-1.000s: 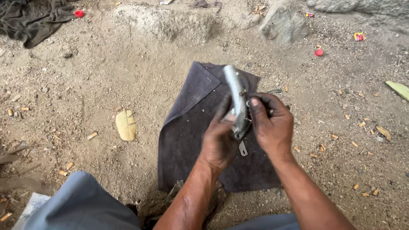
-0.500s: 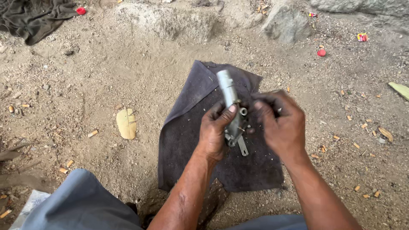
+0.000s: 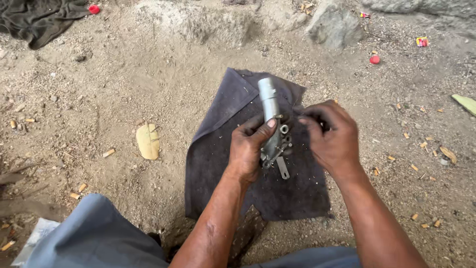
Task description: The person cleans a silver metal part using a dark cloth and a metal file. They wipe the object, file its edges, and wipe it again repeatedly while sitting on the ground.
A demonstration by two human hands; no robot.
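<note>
My left hand [image 3: 249, 147] grips a grey metal cylinder part [image 3: 270, 115] above a dark cloth [image 3: 223, 149] spread on sandy ground [image 3: 124, 89]. My right hand [image 3: 331, 134] is curled closed just beside it; what it pinches is hidden.
</note>
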